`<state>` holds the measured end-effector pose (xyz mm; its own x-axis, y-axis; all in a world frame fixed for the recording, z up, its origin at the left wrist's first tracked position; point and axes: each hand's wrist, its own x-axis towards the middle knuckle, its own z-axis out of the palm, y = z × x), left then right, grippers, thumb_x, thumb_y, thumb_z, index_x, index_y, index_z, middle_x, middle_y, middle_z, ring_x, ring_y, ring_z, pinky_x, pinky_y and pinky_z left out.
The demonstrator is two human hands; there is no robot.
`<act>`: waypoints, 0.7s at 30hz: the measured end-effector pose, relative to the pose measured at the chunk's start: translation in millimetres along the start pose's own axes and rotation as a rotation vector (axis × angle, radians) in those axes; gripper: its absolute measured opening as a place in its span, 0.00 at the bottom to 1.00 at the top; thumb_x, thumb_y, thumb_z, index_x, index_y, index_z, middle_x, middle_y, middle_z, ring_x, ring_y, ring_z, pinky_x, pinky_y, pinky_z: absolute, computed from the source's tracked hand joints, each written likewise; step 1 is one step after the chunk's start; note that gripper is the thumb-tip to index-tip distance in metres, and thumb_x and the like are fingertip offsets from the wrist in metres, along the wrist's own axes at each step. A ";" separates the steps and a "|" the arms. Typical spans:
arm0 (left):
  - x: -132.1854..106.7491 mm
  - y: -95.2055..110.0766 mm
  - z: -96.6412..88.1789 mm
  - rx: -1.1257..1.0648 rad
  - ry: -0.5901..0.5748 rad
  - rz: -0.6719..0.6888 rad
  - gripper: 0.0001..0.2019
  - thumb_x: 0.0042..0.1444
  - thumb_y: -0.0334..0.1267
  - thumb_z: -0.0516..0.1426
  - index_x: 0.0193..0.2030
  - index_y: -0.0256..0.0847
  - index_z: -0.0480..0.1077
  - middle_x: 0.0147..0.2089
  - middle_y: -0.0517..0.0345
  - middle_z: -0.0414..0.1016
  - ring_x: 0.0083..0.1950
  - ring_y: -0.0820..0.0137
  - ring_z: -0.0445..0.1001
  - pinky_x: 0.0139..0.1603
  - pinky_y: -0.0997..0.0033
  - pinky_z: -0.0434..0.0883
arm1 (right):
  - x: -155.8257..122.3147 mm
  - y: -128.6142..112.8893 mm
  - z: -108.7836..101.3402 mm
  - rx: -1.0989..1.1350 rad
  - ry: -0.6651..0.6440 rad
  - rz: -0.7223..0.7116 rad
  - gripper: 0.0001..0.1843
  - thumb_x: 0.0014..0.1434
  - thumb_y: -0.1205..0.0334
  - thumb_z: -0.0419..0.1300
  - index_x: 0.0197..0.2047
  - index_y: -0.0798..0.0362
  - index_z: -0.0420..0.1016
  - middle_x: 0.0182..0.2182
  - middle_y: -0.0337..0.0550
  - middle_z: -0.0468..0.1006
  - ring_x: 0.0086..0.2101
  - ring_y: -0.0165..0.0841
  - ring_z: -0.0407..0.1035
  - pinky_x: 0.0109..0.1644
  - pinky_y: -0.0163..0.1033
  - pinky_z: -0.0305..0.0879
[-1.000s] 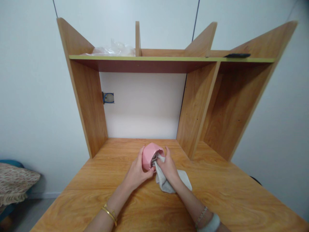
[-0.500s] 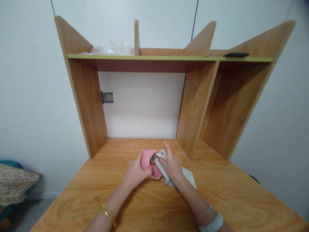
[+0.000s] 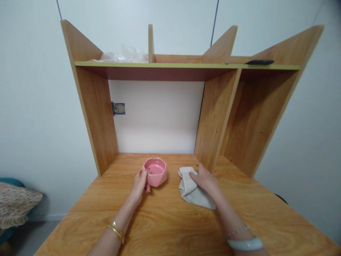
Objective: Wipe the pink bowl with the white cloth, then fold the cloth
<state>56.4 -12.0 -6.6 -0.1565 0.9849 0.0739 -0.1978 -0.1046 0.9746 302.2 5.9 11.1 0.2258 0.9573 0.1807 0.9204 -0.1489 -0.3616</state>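
My left hand point(image 3: 140, 183) is closed on the left rim of a pink, faceted ceramic bowl point(image 3: 157, 179), its thumb over the edge. The bowl stands upright, its smooth inside facing up toward me. A small pink knobby piece point(image 3: 148, 188) shows below my left fingers; I cannot tell whether it belongs to the bowl. To the right, a crumpled light-grey cloth point(image 3: 195, 195) lies on the wooden desk point(image 3: 165, 227). My right hand point(image 3: 207, 180) is over the cloth's right side, thumb and index finger apart, the thumb touching the fabric. The other right fingers are mostly hidden.
A wooden shelf unit point(image 3: 186, 65) rises at the desk's back, with upright panels on both sides. Clear plastic bags point(image 3: 124, 55) and a flat black object point(image 3: 259, 62) lie on its shelf. A wall socket box point(image 3: 118, 108) sits behind. Patterned fabric point(image 3: 18, 204) hangs at far left.
The bowl has moved left and turned upright in my left hand. My right hand has drawn the cloth out of the bowl and moved right; the cloth now lies on the desk.
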 end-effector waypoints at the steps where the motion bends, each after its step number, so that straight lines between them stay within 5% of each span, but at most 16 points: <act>1: 0.3 -0.3 0.5 -0.036 0.001 -0.006 0.21 0.45 0.56 0.53 0.31 0.37 0.62 0.12 0.71 0.59 0.07 0.82 0.54 0.07 0.84 0.48 | 2.0 6.7 -1.0 -0.010 -0.061 0.000 0.24 0.52 0.53 0.52 0.48 0.58 0.64 0.44 0.57 0.72 0.42 0.43 0.68 0.37 0.40 0.60; 7: 2.2 -3.5 4.2 -0.166 0.044 0.013 0.23 0.44 0.60 0.50 0.30 0.38 0.60 0.16 0.69 0.64 0.08 0.83 0.54 0.07 0.84 0.49 | 0.4 14.3 0.4 0.010 -0.169 -0.086 0.13 0.51 0.55 0.55 0.33 0.57 0.72 0.34 0.53 0.77 0.34 0.38 0.70 0.31 0.36 0.58; 12: 5.2 -0.2 0.3 -0.129 0.062 0.061 0.20 0.46 0.57 0.49 0.32 0.39 0.59 0.13 0.71 0.60 0.08 0.80 0.56 0.07 0.83 0.50 | -19.5 -28.8 17.6 0.116 -0.220 -0.275 0.11 0.51 0.57 0.56 0.31 0.56 0.72 0.32 0.46 0.77 0.31 0.32 0.70 0.29 0.32 0.56; 17: 0.9 11.6 -2.2 -0.092 0.081 0.080 0.19 0.48 0.55 0.48 0.36 0.39 0.59 0.14 0.70 0.62 0.08 0.78 0.58 0.09 0.80 0.54 | -43.3 -66.4 26.6 0.304 -0.345 -0.458 0.18 0.53 0.52 0.52 0.22 0.56 0.71 0.18 0.40 0.72 0.21 0.29 0.65 0.22 0.31 0.52; 21: -5.3 20.1 -1.4 -0.053 0.083 0.124 0.18 0.50 0.53 0.48 0.38 0.39 0.59 0.13 0.71 0.60 0.08 0.79 0.57 0.10 0.81 0.55 | -45.7 -78.8 21.9 0.676 -0.259 -0.395 0.23 0.55 0.47 0.47 0.39 0.57 0.71 0.18 0.37 0.71 0.19 0.27 0.64 0.20 0.30 0.55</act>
<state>51.9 -19.6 12.3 -0.2624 0.9492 0.1735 -0.2220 -0.2344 0.9464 212.3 -20.7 11.3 -0.2305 0.9471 0.2232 0.5070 0.3127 -0.8032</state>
